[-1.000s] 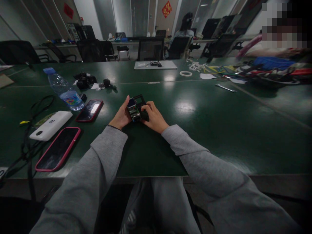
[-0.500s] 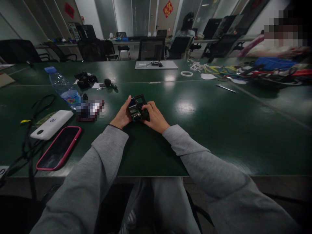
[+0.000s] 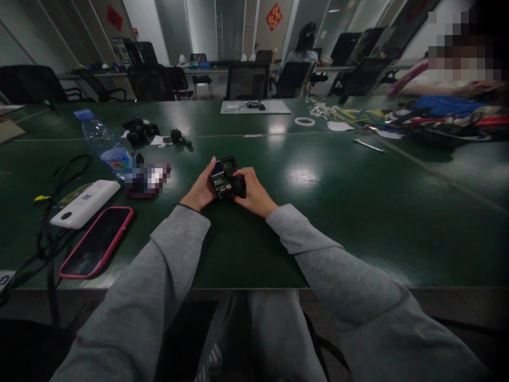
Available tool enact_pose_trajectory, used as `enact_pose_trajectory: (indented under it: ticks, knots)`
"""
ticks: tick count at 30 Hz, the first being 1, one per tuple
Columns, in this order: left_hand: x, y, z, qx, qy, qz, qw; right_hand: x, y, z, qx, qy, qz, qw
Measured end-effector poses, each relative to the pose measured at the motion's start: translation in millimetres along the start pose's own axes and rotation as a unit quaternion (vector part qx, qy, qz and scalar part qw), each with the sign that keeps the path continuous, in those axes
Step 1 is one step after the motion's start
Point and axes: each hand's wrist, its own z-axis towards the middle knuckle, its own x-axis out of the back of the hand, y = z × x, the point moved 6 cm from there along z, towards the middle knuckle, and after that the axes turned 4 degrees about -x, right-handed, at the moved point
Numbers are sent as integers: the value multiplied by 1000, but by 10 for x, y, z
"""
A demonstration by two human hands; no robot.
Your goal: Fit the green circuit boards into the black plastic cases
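Over the near middle of the green table (image 3: 254, 249), my left hand (image 3: 202, 188) is closed round a small opened electronic device (image 3: 221, 184), its green circuit board and little dark screen exposed. My right hand (image 3: 254, 195) grips a black plastic cover (image 3: 238, 185) with a window opening at its far end. The cover sits tilted along the device's right side; whether the two are still joined I cannot tell. Fingers hide part of both pieces.
To the left are a plastic bottle (image 3: 104, 140), a white power bank (image 3: 85, 204), a pink-cased phone (image 3: 97, 243) and black cables (image 3: 50, 239). Farther off are black parts (image 3: 139, 131), a tray (image 3: 274, 107), a tape ring (image 3: 304, 121) and a wrench (image 3: 369, 146). A person sits at far right.
The black cover has turned in my right hand, so its window looks narrower and more of its dark lower part shows. My left hand and the device have barely moved.
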Motion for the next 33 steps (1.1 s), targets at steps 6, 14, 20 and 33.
enact_pose_trajectory:
  ticks: [6,14,20,33]
  knots:
    - [30,-24,16,7,6,-4,1000,15,75,5,-17,9,30,999]
    - [2,-104,62,9,-22,-28,999,30,174,-18,-100,50,43,993]
    - [17,-108,75,5,-6,-23,1000,87,342,-46,-227,123,141,956]
    - [-35,-121,101,-4,-23,-1,1000,56,-4,-39,-151,103,187,965]
